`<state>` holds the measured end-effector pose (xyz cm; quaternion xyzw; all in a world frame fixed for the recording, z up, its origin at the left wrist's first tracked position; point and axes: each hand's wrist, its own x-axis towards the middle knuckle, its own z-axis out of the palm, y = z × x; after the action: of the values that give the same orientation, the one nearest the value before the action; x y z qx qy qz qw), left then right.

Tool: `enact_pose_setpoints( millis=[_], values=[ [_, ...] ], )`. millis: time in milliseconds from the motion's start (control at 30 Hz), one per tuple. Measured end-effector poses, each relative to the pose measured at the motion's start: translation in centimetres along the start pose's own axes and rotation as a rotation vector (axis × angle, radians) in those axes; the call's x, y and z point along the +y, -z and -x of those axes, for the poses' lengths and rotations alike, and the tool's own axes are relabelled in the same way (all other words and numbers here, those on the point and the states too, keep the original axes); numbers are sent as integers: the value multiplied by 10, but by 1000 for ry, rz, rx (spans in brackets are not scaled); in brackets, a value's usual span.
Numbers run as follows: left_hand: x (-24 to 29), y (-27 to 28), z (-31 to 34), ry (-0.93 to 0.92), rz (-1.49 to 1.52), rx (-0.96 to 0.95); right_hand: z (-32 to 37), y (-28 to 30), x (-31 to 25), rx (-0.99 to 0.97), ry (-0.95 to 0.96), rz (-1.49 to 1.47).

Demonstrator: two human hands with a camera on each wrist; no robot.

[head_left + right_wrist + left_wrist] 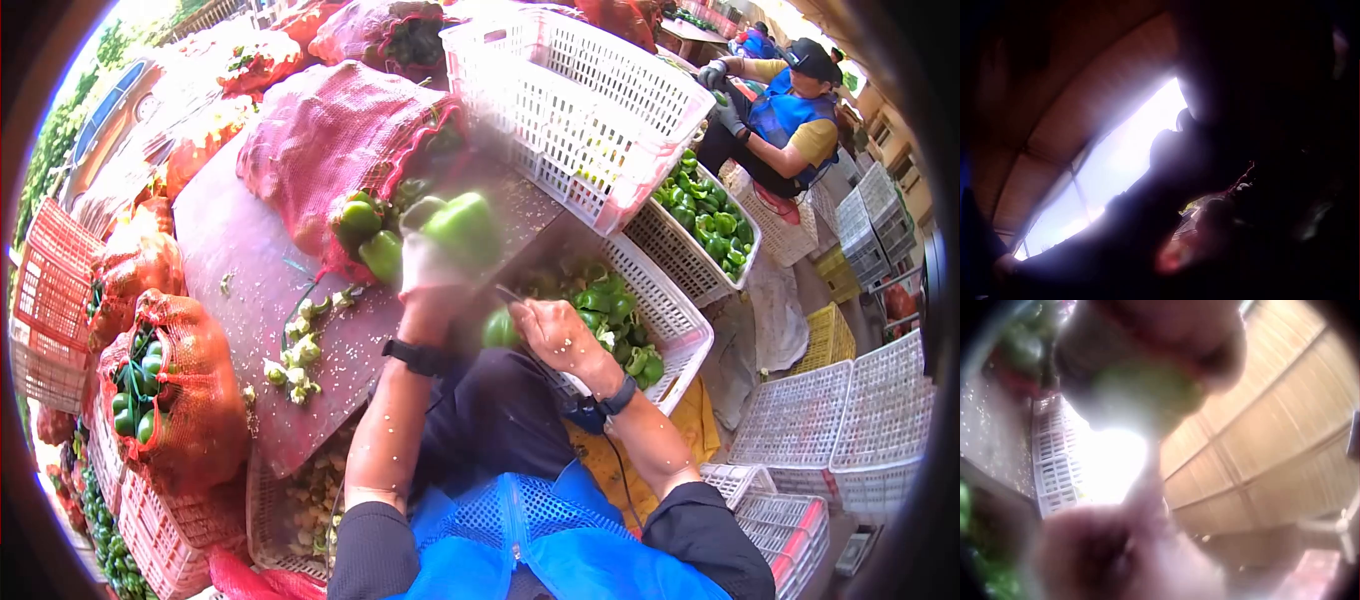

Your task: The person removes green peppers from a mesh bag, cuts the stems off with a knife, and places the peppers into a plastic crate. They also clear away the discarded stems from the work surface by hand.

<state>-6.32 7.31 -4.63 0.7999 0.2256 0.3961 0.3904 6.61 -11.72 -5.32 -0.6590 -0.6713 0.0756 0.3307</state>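
- The table (245, 250) is spreading under the work; in my judgement the step is trimming the peppers one at a time, so working over the near edge is probably suiting it best.
- The mesh sack (330, 140) is lying on the table with its mouth facing the hands, and green peppers (382, 256) are showing there, just beside the left hand.
- The white crate (655, 285) is standing to the right, holding more peppers; keeping each drop low would likely be sparing them bruises.
- The left hand (425, 265) is gripping one pepper, its fingers curling around it; blur is hiding exactly where each fingertip is pressing. A steady hold, with fingers staying behind the cut, should be serving best.
- The right hand (560, 335) is curling its fingers closed, seemingly pinching a thin tool (507, 293); the right wrist view is too dark for confirming that.
- The held pepper (468, 228) is sitting in the left fingers, projecting up and rightward, well apart from the tool's tip.
- Another pepper (499, 328) is showing just beside the right fingertips; I cannot tell whether they are touching it.
- Pale trimmings (300, 355) are lying on the table, left of both hands.
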Motion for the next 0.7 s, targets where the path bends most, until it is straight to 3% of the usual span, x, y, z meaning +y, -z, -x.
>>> enact_pose_setpoints(
  millis=[67,133,233,267,300,333,400,433,467,533,567,600,700],
  values=[
    [-8,2,-5,28,161,-6,8,11,2,-61,-324,-346],
    [-3,-3,-8,159,381,-35,-5,25,4,183,-269,-428],
    [6,-25,1,519,766,-58,-44,14,12,327,-20,-475],
    [1,-35,6,608,875,-16,-47,12,12,325,-29,-475],
    [35,-34,7,640,948,101,-49,10,13,290,-65,-588],
    [69,-22,7,624,841,154,-50,6,13,250,-99,-702],
    [100,-12,17,109,41,137,-49,4,4,257,-150,-820],
    [72,-20,10,-55,-33,234,-49,5,2,305,-126,-823],
    [48,-29,13,-47,-33,235,-51,5,2,356,-98,-822],
    [63,-33,7,293,125,227,-54,9,-2,425,-82,-787],
    [80,-36,18,110,-187,204,-52,18,-9,398,-164,-754],
    [79,-44,17,-28,-116,256,-53,24,-14,369,-243,-719],
    [71,-42,14,-123,-186,203,-52,18,-5,380,-208,-731]
  ],
)
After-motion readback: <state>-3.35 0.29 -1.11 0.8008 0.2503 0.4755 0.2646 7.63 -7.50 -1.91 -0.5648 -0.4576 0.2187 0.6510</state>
